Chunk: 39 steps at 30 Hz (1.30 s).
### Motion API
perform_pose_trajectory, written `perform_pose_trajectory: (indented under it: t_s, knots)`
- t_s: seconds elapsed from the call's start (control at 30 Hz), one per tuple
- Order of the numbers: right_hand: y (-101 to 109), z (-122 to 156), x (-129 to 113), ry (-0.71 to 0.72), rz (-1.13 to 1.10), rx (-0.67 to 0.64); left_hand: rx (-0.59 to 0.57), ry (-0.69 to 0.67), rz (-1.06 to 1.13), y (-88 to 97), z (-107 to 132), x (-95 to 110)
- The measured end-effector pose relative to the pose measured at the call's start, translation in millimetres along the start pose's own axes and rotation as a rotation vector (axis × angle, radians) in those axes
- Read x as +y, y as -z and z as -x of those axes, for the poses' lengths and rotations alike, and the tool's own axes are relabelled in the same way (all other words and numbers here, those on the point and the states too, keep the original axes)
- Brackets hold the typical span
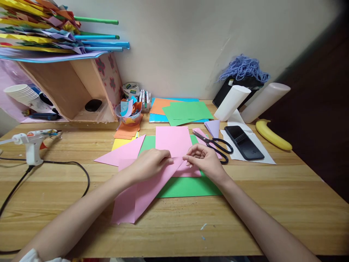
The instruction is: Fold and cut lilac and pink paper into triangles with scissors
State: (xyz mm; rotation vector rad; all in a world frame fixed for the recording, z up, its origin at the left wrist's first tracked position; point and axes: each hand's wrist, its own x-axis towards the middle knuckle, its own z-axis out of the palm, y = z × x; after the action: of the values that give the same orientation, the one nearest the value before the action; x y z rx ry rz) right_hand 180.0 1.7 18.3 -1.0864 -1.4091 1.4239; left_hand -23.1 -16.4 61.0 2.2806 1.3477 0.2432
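Note:
My left hand (151, 164) and my right hand (205, 160) meet at the middle of the wooden table (286, 203), both pinching a pink paper strip (141, 196) that runs diagonally down toward me. The fingertips nearly touch on the paper's folded upper edge. Under it lie a pink sheet (173, 141) and a green sheet (188, 186). Another pink sheet (122, 153) pokes out to the left. Black scissors (216, 145) lie just beyond my right hand.
A white glue gun (32, 142) with its black cord (81, 174) sits at the left. A stack of coloured paper (185, 111), a bowl of scraps (128, 111), a phone (244, 142), white rolls (231, 102) and a banana (272, 135) line the back and right. A wooden shelf box (68, 87) stands back left.

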Motion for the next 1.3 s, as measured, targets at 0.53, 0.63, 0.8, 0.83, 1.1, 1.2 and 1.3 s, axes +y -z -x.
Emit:
perform_pose_trajectory:
  t_s: [0.53,0.63,0.8,0.83,1.1,1.2,1.3]
  knots:
    - [-12,6,-6,-0.210,-0.080,-0.175,-0.019,-0.010,0.087,-0.4,-1,-1]
    - [-13,5,-3,-0.214,-0.114,-0.132,-0.008,-0.003,0.085,-2.7,-2,-3]
    - [-16,5,-1,-0.146,-0.174,-0.066,-0.007,-0.010,0.110,-4.4,-3,-4]
    - [-16,5,-1,-0.148,-0.172,-0.064,-0.011,-0.017,0.123,-4.5,-3,-4]
    - [-13,4,0,-0.200,-0.216,-0.044,-0.022,0.006,0.184,-6.1,-3,1]
    - [-18,7,-1,-0.272,-0.176,-0.143,0.036,0.027,0.208,-8.1,-3,2]
    - [-21,10,-1,-0.300,-0.133,-0.158,0.065,0.051,0.260,-9.9,-4,2]
